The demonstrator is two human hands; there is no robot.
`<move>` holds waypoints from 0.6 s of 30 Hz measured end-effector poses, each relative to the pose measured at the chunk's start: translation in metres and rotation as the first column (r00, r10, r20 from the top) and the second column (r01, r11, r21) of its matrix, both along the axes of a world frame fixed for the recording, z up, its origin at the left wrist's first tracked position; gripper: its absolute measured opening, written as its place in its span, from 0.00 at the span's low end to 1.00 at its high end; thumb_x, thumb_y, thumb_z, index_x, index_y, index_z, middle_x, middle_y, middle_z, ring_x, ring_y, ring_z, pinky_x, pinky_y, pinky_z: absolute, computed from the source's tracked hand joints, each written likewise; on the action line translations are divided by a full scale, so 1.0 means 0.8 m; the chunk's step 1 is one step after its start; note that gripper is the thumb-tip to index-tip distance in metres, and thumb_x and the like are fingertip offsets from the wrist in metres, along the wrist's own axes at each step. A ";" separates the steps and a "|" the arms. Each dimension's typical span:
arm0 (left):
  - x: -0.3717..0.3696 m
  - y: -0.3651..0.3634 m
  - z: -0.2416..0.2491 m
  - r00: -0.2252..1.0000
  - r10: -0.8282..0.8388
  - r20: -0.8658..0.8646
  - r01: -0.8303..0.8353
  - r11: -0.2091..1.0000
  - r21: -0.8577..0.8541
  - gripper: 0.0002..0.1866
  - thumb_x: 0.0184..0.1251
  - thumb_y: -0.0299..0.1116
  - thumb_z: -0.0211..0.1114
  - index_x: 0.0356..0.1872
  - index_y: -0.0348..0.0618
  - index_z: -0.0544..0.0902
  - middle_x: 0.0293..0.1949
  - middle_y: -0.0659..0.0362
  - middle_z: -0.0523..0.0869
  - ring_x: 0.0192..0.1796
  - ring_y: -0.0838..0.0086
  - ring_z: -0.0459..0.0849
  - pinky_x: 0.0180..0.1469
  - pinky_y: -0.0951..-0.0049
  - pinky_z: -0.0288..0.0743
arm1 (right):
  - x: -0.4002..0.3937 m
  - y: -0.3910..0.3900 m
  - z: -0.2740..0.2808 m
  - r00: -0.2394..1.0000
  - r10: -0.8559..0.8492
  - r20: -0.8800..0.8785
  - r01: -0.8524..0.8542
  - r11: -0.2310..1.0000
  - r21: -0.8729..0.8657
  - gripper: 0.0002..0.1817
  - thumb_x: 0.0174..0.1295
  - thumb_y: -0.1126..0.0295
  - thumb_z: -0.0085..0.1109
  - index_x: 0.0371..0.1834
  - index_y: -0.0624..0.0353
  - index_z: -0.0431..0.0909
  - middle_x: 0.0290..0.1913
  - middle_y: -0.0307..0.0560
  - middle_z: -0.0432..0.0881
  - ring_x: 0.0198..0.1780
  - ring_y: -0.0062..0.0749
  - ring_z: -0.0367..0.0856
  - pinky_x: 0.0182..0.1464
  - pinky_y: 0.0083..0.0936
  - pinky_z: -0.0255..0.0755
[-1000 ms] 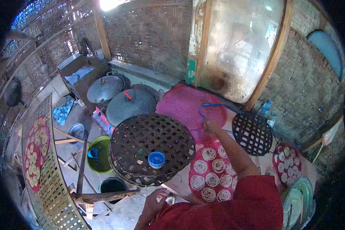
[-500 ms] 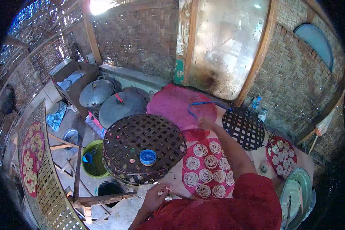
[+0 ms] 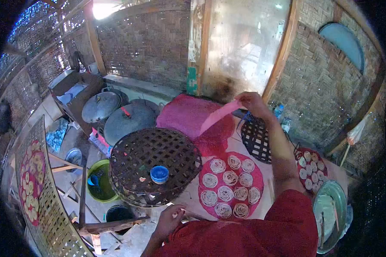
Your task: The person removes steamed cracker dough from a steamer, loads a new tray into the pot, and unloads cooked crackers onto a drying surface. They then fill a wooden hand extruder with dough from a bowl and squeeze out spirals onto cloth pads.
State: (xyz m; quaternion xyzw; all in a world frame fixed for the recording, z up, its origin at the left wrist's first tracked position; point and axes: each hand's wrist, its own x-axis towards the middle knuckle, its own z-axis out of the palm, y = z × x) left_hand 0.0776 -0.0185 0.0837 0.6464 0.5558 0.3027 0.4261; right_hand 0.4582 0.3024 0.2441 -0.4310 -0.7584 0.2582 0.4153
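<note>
My right hand [image 3: 250, 103] is raised over the back of the table, its fingers closed on the edge of a thin pink mesh sheet [image 3: 221, 115]. The sheet slants down to the left over a pile of pink and red mesh sheets [image 3: 180, 111]. Near my body, my left hand [image 3: 170, 218] is curled at the table's front edge; what it holds, if anything, is hidden. Between my arms lies a round red sheet [image 3: 221, 167] bearing several pale coiled noodle-like rounds [image 3: 225, 193].
Stacked dark woven trays [image 3: 158, 145] carry a blue bowl [image 3: 159, 174]. A black lattice tray [image 3: 257, 141] lies beneath my right forearm. Further right are another sheet of coils [image 3: 312, 170] and a green basin [image 3: 330, 188]. Lidded pots [image 3: 131, 122] and a lime tub [image 3: 102, 180] stand left.
My right hand has risen and moved right from the mesh pile, lifting a pink sheet's edge. The blue strap-like piece on the pile has shifted right. My left hand stays low.
</note>
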 end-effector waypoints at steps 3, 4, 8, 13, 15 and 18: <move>0.008 0.003 -0.018 0.990 -0.087 0.113 0.090 0.996 -0.022 0.12 0.66 0.31 0.59 0.48 0.39 0.79 0.42 0.52 0.83 0.43 0.69 0.83 0.49 0.70 0.76 | -0.002 -0.126 0.038 0.964 -0.098 0.245 0.026 0.960 0.280 0.11 0.52 0.81 0.60 0.39 0.60 0.80 0.36 0.45 0.83 0.36 0.30 0.80 0.40 0.26 0.73; 0.014 0.006 -0.025 0.988 -0.100 0.117 0.104 0.994 -0.031 0.12 0.66 0.31 0.59 0.48 0.39 0.79 0.42 0.52 0.83 0.43 0.69 0.83 0.49 0.70 0.76 | -0.014 -0.185 0.045 0.961 -0.156 0.230 0.105 0.970 0.219 0.10 0.51 0.80 0.61 0.38 0.60 0.81 0.36 0.46 0.83 0.36 0.34 0.80 0.40 0.27 0.74; 0.049 0.023 -0.074 0.898 -0.128 0.421 0.197 0.973 -0.124 0.21 0.69 0.32 0.57 0.60 0.39 0.66 0.50 0.50 0.79 0.52 0.69 0.79 0.56 0.70 0.73 | -0.002 -0.307 -0.027 0.820 -0.333 0.466 0.137 0.904 0.404 0.09 0.51 0.81 0.58 0.34 0.56 0.82 0.34 0.46 0.83 0.38 0.41 0.80 0.44 0.36 0.71; 0.089 0.046 -0.094 0.709 0.098 0.699 0.186 0.929 -0.319 0.32 0.72 0.35 0.53 0.70 0.46 0.46 0.59 0.45 0.68 0.58 0.61 0.73 0.58 0.63 0.73 | -0.007 -0.409 -0.146 0.880 -0.386 0.278 0.361 0.922 0.138 0.09 0.51 0.77 0.59 0.36 0.52 0.82 0.35 0.42 0.82 0.45 0.40 0.79 0.52 0.39 0.66; 0.101 0.060 -0.086 0.711 0.172 0.682 0.139 0.916 -0.377 0.33 0.72 0.35 0.52 0.70 0.48 0.43 0.61 0.45 0.66 0.59 0.60 0.73 0.57 0.61 0.74 | -0.007 -0.435 -0.215 0.815 -0.425 0.393 0.392 0.905 0.165 0.10 0.51 0.76 0.58 0.37 0.52 0.81 0.37 0.43 0.82 0.49 0.39 0.77 0.59 0.44 0.61; 0.105 0.077 -0.104 0.723 0.192 0.664 0.088 0.927 -0.364 0.35 0.72 0.33 0.52 0.71 0.50 0.40 0.62 0.44 0.63 0.58 0.59 0.73 0.55 0.59 0.76 | -0.006 -0.460 -0.280 0.789 -0.458 0.409 0.465 0.881 0.087 0.12 0.49 0.76 0.58 0.38 0.52 0.81 0.41 0.44 0.81 0.52 0.41 0.76 0.63 0.48 0.56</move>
